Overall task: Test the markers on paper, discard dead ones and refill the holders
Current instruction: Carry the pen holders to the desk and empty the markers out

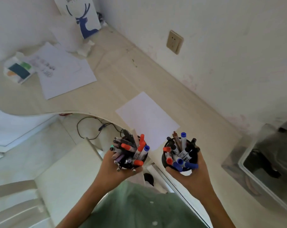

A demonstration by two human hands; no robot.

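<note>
Standing at the desk (116, 69), looking down over my green shirt (139, 206).

My left hand (113, 167) is wrapped under and around a black holder (143, 157), fingers curled on its near side. It is packed with markers (131, 150): orange caps, one blue cap, several grey and purple barrels, two with silver ends poking toward me.

My right hand (192, 173) grips a second black holder (194, 155), thumb and fingers curled round its wall; part of the rim shows between them. This one carries mostly blue-capped markers (180, 158), a couple with orange caps, a brown one, some black.

Both holders are up off the desk, side by side, apart from each other, hanging over the desk's near edge.

Just past the holders a blank white sheet of paper (147, 114) lies flat on the desk. Further left lie more sheets (65, 76), the top one with faint coloured scribbles. Beside those, a tissue pack (18, 71). At the far corner stands a white bag with a blue deer (81, 15), crumpled tissue at its foot.

Wall socket (174, 41) above the desk. Black cable (90, 127) looped on the floor under the curved edge. A white chair (60, 175) at my left.
</note>
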